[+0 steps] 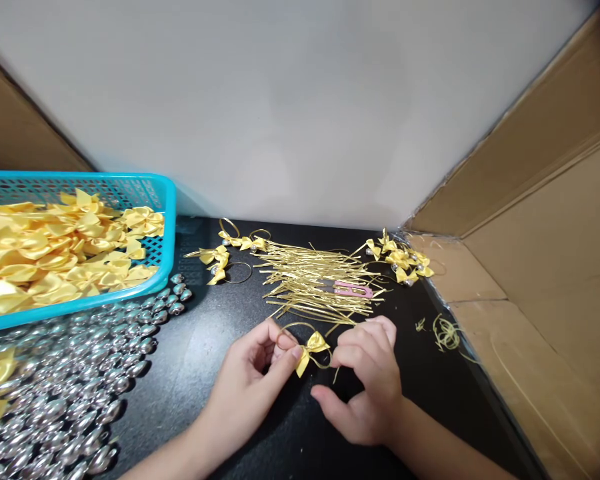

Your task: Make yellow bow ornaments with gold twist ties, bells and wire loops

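My left hand (260, 370) pinches a yellow ribbon bow (314, 344) between thumb and forefinger. A thin gold cord (300, 325) loops from the bow, and its loose end hangs down on the right. Close to that end, my right hand (367, 373) has its thumb and fingers apart with nothing gripped between them; whether a fingertip touches the cord I cannot tell. Just beyond both hands lies a pile of cut gold cords (310, 273). Pink-handled thread snips (353, 289) rest on the pile.
At left stands a blue basket (169, 233) of yellow bows, with many silver beads (55, 393) spread before it. Bows with cord loops lie left (215, 257) and right (403, 260) of the pile. Tangled thread (447, 333) lies near the cardboard wall (545, 200) at right.
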`<state>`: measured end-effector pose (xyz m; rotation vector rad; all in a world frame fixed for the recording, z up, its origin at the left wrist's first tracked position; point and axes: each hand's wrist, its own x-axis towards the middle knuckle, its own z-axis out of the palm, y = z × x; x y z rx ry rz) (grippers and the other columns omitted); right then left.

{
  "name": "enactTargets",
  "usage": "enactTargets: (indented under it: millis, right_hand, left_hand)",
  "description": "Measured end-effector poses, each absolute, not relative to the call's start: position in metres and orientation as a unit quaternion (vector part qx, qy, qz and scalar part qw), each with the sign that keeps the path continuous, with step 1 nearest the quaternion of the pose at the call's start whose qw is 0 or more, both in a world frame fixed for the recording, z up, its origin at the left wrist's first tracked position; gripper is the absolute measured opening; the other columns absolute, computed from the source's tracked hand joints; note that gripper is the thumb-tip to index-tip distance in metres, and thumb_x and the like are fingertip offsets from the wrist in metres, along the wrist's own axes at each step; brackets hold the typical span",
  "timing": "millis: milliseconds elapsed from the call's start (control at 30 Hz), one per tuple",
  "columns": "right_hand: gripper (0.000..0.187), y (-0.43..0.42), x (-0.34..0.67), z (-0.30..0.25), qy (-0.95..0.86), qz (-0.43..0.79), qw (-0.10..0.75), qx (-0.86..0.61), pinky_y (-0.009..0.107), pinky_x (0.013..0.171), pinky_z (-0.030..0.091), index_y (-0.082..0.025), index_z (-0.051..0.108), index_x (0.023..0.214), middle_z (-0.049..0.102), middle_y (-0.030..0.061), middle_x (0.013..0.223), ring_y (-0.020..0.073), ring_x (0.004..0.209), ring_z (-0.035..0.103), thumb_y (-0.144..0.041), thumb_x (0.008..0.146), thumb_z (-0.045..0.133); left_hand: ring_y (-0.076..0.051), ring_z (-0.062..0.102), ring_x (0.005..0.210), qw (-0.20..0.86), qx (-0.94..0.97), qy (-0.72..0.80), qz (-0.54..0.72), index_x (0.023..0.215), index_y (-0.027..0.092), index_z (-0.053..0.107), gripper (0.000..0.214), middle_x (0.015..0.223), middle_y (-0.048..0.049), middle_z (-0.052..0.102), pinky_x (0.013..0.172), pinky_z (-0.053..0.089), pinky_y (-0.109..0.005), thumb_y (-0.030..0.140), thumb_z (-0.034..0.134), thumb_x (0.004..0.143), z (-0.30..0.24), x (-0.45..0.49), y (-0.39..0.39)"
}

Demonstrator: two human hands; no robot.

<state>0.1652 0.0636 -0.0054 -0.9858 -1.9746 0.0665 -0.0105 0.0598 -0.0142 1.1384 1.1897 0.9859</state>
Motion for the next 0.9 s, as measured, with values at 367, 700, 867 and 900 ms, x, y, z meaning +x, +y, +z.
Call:
enactTargets:
  millis: [367,700,867,900]
  right_hand:
    - [0.009,0.0646,0.1624,-0.0105,-0.807,0.007,0.399,-0.435,0.04,0.081,0.028,-0.024,0.064,0.074,0.059,-0.0025,0.065,0.0164,0.069,0.05,-0.016,0.078,0.061]
    - [0.012,0.0672,0.1653,-0.0106,-0.794,0.024,0.415,-0.443,0.038,0.076,0.03,-0.021,0.06,0.07,0.058,-0.002,0.064,0.0156,0.066,0.051,-0.012,0.078,0.058]
    - [0.012,0.0689,0.1674,-0.0111,-0.775,0.039,0.44,-0.452,0.037,0.073,0.031,-0.02,0.058,0.071,0.058,-0.0015,0.065,0.0159,0.067,0.051,-0.009,0.077,0.058]
    - [0.013,0.0692,0.1677,-0.0108,-0.771,0.038,0.445,-0.453,0.037,0.073,0.031,-0.02,0.058,0.071,0.057,-0.0014,0.065,0.0158,0.067,0.05,-0.008,0.076,0.058]
  left_hand:
    - [-0.013,0.046,0.059,0.567,0.49,0.506,0.426,0.068,0.019,0.053,0.02,0.065,0.0021,0.055,0.057,0.04,-0.025,0.031,0.062,0.083,-0.0114,-0.0095,0.0586]
    - [-0.012,0.051,0.06,0.582,0.437,0.505,0.464,0.067,0.018,0.055,0.019,0.067,0.0022,0.061,0.058,0.042,-0.023,0.029,0.069,0.077,-0.0101,-0.0126,0.0623]
    - [-0.013,0.053,0.062,0.575,0.429,0.513,0.471,0.067,0.018,0.055,0.019,0.067,0.0017,0.063,0.059,0.042,-0.023,0.028,0.07,0.075,-0.0095,-0.0132,0.0642]
    - [-0.013,0.054,0.063,0.574,0.428,0.514,0.472,0.067,0.018,0.055,0.02,0.068,0.0016,0.063,0.059,0.042,-0.023,0.028,0.07,0.075,-0.0098,-0.0133,0.0644]
